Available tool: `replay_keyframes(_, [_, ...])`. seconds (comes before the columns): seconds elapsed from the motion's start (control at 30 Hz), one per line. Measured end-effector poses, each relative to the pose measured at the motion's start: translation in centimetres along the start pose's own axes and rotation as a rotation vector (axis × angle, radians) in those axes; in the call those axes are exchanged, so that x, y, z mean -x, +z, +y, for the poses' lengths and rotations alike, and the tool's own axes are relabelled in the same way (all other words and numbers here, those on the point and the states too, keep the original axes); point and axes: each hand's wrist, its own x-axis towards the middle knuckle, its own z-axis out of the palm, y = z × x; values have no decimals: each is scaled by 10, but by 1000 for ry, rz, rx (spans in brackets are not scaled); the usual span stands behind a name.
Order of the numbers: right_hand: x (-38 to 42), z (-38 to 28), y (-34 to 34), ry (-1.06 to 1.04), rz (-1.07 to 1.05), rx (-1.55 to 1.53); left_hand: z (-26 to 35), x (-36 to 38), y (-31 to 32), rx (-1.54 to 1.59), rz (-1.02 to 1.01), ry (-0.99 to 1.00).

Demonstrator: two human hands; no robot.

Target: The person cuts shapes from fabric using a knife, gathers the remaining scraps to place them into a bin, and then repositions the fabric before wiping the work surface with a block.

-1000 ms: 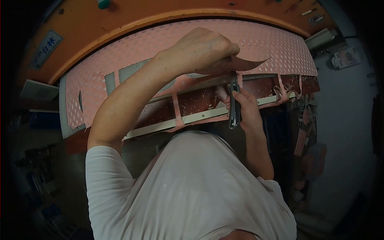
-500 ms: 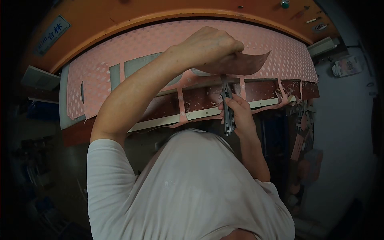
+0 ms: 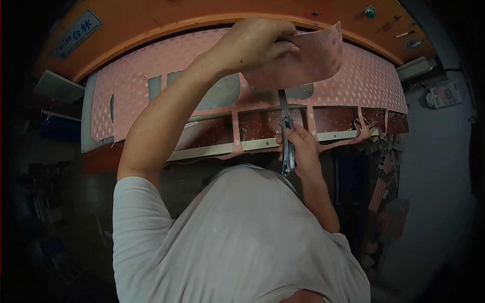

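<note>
My left hand point(image 3: 261, 43) is raised over the sheet, its fingers pinching a loose pink piece point(image 3: 303, 60) by its left end. That piece hangs in the air with a rounded lower edge. In my right hand point(image 3: 304, 149) is a grey utility knife point(image 3: 287, 136), its blade pointing away from me over the sheet's near edge. Beneath both hands lies a pink patterned sheet point(image 3: 364, 76) with white spots. Several openings in it show a grey surface point(image 3: 217, 96), and narrow pink strips cross the near edge.
An orange machine beam point(image 3: 202, 15) runs along the back. A dark red board point(image 3: 257, 123) and a pale rail point(image 3: 257, 145) lie along the near side. Pink scraps point(image 3: 386, 166) hang at the right end, and a small white box point(image 3: 443, 95) is further right.
My left hand has lifted the pink piece up and away, uncovering more openings in the sheet. The knife stays in my right hand in nearly the same place.
</note>
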Motion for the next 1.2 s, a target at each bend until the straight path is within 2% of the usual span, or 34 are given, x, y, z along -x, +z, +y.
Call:
replay_keyframes(0.03, [2,-3,-5,-12,26,-5,-3,6,-13,59,44,-76])
replay_keyframes(0.07, [0,0,-13,-68,29,-26,-3,16,-27,83,49,-274])
replay_keyframes(0.17, [4,-4,-26,-106,65,-52,-34,68,-54,152,237,-448])
replay_keyframes(0.27, [6,3,-39,-126,73,-81,-62,138,-85,38,392,-692])
replay_keyframes(0.33, [5,6,-46,-120,61,-74,-93,195,-107,-198,442,-844])
replay_keyframes(0.4, [3,5,-49,-116,47,-53,-112,248,-131,-292,412,-1003])
replay_keyframes(0.47, [-1,0,-47,-123,21,-30,-135,297,-142,-625,332,-1063])
replay_keyframes(0.5, [-2,-4,-45,-125,9,-17,-130,305,-149,-667,277,-1113])
replay_keyframes(0.6, [-7,-14,-42,-125,14,16,-122,315,-146,-738,285,-1257])
replay_keyframes(0.67, [-3,-26,-37,-132,38,29,-115,315,-132,-1207,204,-972])
replay_keyframes(0.73, [-2,-31,-44,-122,65,20,-113,299,-115,-1231,280,-798])
replay_keyframes(0.8, [0,-39,-52,-131,86,24,-126,284,-99,-854,306,-759])
replay_keyframes(0.83, [-1,-43,-55,-142,85,8,-101,246,-77,-586,376,-835])
replay_keyframes(0.93, [-14,-49,-78,-141,16,-26,-75,180,-26,-343,129,-683])
replay_keyframes(1.07, [-31,-69,-108,-168,25,4,-21,77,70,-146,-163,-482])
replay_keyframes(1.13, [-36,-80,-139,-188,27,44,-13,32,125,-118,-200,-350])
replay_keyframes(1.2, [-40,-95,-175,-198,29,64,-8,-11,179,-165,-128,-273])
